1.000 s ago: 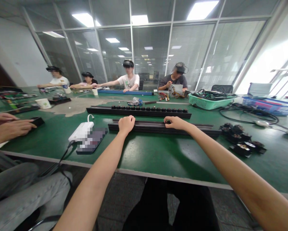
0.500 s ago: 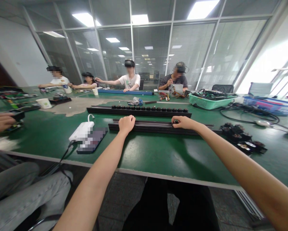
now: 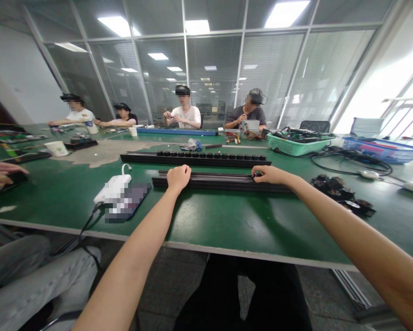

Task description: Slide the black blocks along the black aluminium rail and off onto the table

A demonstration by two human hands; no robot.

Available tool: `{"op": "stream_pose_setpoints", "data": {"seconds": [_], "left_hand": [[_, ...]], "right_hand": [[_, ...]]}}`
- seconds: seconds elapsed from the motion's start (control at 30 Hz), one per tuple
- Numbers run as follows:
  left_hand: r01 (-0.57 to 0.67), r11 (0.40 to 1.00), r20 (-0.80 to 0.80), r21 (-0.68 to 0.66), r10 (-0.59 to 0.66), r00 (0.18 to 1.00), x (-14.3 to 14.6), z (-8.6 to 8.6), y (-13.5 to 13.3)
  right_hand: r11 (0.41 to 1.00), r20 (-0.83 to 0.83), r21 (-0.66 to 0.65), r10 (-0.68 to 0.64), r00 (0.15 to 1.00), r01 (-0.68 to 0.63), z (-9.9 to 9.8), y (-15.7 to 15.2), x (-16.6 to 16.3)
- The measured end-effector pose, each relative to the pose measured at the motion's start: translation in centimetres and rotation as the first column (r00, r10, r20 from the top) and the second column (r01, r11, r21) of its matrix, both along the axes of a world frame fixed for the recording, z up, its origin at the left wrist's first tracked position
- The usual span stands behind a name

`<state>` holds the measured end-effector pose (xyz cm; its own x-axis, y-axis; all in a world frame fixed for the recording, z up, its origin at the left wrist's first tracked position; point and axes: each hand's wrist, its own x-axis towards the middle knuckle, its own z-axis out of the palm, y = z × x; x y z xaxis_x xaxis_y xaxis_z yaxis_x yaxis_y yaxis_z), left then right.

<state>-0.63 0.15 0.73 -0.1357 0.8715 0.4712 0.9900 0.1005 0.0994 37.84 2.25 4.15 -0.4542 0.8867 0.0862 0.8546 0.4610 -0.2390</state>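
A long black rail (image 3: 220, 182) with a lengthwise groove lies across the green table in front of me. Its left part is in the closed grip of my left hand (image 3: 179, 177). Toward the rail's right end, my right hand (image 3: 273, 175) pinches a small black part (image 3: 257, 174) at the groove; the fingers cover much of it. Behind lies a second black rail (image 3: 192, 160), with a row of small black parts (image 3: 213, 156) along its top. Several loose black parts (image 3: 344, 195) are heaped to the right of my right hand.
Left of the rail are a white adapter (image 3: 113, 187) with a cable and a phone (image 3: 137, 200). A green basket (image 3: 297, 145) and a blue basket (image 3: 381, 149) stand at the right, cables beside them. A co-worker's hands (image 3: 1, 174) are at far left; other people sit opposite.
My right hand has slid a little to the right along the rail with the small part. My left hand keeps its place on the rail. A person opposite has drawn in an outstretched arm.
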Motion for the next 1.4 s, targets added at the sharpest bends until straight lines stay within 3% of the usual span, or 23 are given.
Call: {"op": "stream_pose_setpoints", "data": {"seconds": [0.6, 1.4], "left_hand": [[0.015, 0.999, 0.014, 0.03, -0.015, 1.0, -0.2, -0.3, 0.3], [0.009, 0.999, 0.018, 0.038, -0.009, 1.0, -0.2, -0.3, 0.4]], "right_hand": [[0.999, -0.024, -0.018, -0.04, 0.999, 0.039, -0.6, 0.1, 3.4], [0.984, 0.033, -0.067, -0.165, 0.986, 0.166, -0.7, 0.3, 11.1]]}}
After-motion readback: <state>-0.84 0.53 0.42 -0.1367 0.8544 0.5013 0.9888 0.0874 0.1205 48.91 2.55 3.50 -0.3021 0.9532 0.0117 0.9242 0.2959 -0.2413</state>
